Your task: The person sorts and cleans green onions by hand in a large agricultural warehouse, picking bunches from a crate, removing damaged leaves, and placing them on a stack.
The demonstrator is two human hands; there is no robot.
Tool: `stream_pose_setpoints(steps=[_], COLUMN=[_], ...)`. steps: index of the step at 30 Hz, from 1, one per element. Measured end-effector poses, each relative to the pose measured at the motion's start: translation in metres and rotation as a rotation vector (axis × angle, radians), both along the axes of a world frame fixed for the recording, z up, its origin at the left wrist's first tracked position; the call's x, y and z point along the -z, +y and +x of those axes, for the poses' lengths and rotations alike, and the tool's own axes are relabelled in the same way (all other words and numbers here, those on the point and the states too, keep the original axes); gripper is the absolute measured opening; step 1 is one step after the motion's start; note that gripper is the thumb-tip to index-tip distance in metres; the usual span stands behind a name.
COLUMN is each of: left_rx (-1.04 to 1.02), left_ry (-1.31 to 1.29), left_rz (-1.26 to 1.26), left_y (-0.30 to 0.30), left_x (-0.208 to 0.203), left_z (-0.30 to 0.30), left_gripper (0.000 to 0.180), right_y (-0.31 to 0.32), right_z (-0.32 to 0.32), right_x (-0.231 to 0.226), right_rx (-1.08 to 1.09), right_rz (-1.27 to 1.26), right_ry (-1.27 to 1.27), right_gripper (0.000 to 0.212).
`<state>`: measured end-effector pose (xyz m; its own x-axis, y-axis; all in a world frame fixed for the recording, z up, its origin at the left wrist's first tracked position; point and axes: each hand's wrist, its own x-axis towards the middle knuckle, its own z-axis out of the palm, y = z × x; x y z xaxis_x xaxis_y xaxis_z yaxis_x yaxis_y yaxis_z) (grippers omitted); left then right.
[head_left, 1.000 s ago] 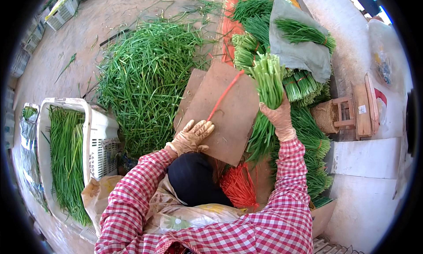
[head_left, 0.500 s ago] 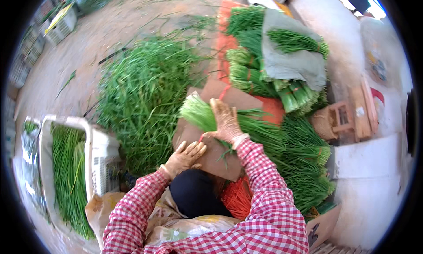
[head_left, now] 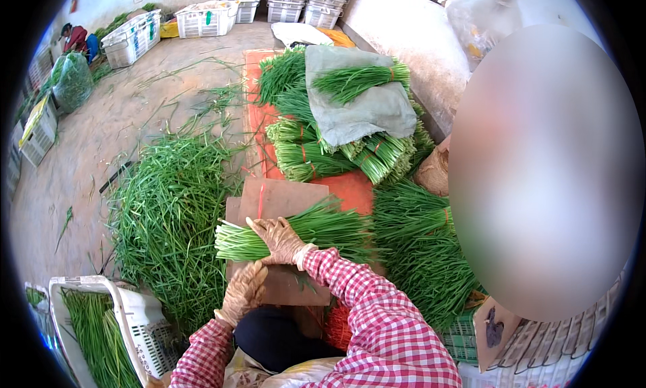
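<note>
I see a leaf heap (head_left: 171, 237) at nine o'clock from the brown board (head_left: 296, 191). Across the board lies a green bunch (head_left: 330, 230), pale ends toward nine. The right hand (head_left: 279, 240) clasps it from above; the left hand (head_left: 243, 292), at the right's seven, is half curled, its hold unclear to me.

A head-worn fisheye view (wide and dark-rimmed) looks down and ahead from close above the hands (head_left: 277, 240).

Two hands (head_left: 276, 240) (head_left: 243, 293), perhaps three crate stacks (head_left: 287, 3)
</note>
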<state>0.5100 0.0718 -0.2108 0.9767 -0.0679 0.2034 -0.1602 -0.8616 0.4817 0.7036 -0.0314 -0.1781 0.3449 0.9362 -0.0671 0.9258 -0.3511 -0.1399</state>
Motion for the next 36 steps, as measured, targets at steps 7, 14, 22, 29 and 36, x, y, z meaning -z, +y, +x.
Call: stream_pose_setpoints(steps=[7,14,22,29,36], left_rx=[-0.262,-0.228,-1.048,-0.985,-0.824], left_ry=[-0.036,0.089,0.233,0.111,-0.176], left_rz=[0.386,0.263,-0.201,-0.588,-0.809], left_y=[0.008,-0.005,0.082,0.015,-0.065], left_x=[-0.023,-0.003,-0.001,-0.070,-0.140], left_z=[0.078,0.094,0.028,-0.085,-0.202], left_gripper=[0.061,0.065,0.059,0.052,0.047], right_y=[0.000,-0.040,0.006,-0.029,0.006], right_z=[-0.007,-0.012,-0.011,0.005,0.008], right_x=[-0.013,0.005,-0.010,0.029,-0.003], right_rx=[0.088,0.235,0.087,0.059,0.210], right_rz=[-0.090,-0.006,0.174,0.243,-0.422], right_ry=[0.060,-0.044,0.114,-0.163,-0.176], right_gripper=[0.117,0.111,0.106,0.109,0.122])
